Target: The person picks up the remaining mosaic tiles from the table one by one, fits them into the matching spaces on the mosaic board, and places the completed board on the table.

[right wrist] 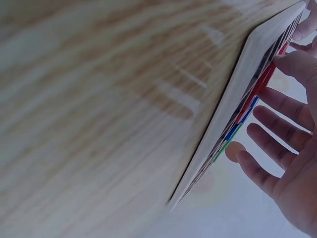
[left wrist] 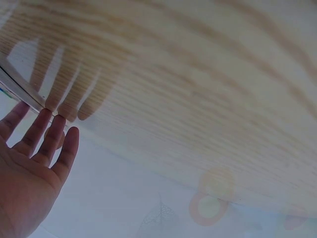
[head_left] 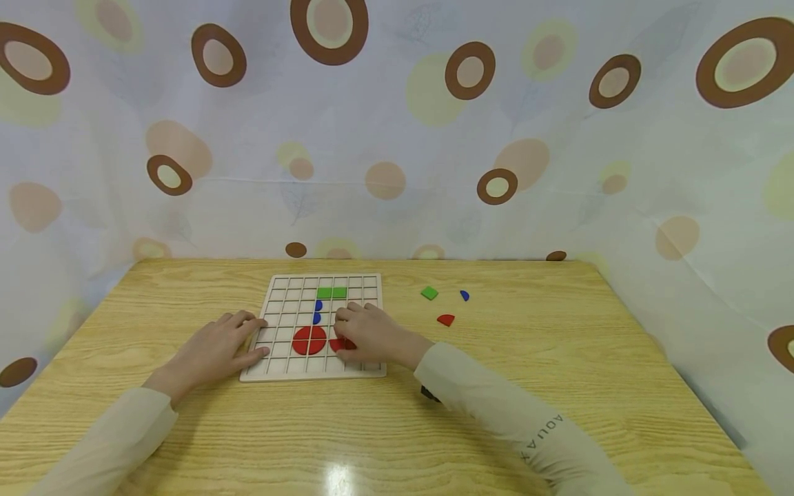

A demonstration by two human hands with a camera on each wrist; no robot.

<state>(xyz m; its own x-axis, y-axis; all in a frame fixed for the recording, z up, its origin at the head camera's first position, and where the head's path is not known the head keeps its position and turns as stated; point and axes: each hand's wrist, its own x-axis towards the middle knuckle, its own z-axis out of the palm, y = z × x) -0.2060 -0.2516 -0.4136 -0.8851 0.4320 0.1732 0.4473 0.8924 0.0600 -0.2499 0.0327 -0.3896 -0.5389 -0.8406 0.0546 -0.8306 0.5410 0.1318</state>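
Note:
A pale grid board point(head_left: 282, 368) lies on the table. On it are a red disc made of quarter pieces point(head_left: 309, 340), two blue half-circle pieces point(head_left: 318, 317) and two green squares point(head_left: 331, 293). My left hand point(head_left: 220, 344) rests at the board's left edge, fingers fairly straight. Over the board's right part, my right hand point(head_left: 372, 335) pinches a red piece point(head_left: 338, 344) between thumb and index finger; the hand partly hides it. In the right wrist view, that thumb and index finger point(right wrist: 285, 106) meet the red piece, while the other fingers stay loosely extended.
To the right of the board lie a loose green square point(head_left: 429, 293), a small blue half-circle point(head_left: 464, 295) and a red quarter-circle point(head_left: 446, 319). Behind the wooden table point(head_left: 527, 413) hangs a patterned cloth point(head_left: 397, 124). A dark strap point(head_left: 429, 394) shows under the right sleeve.

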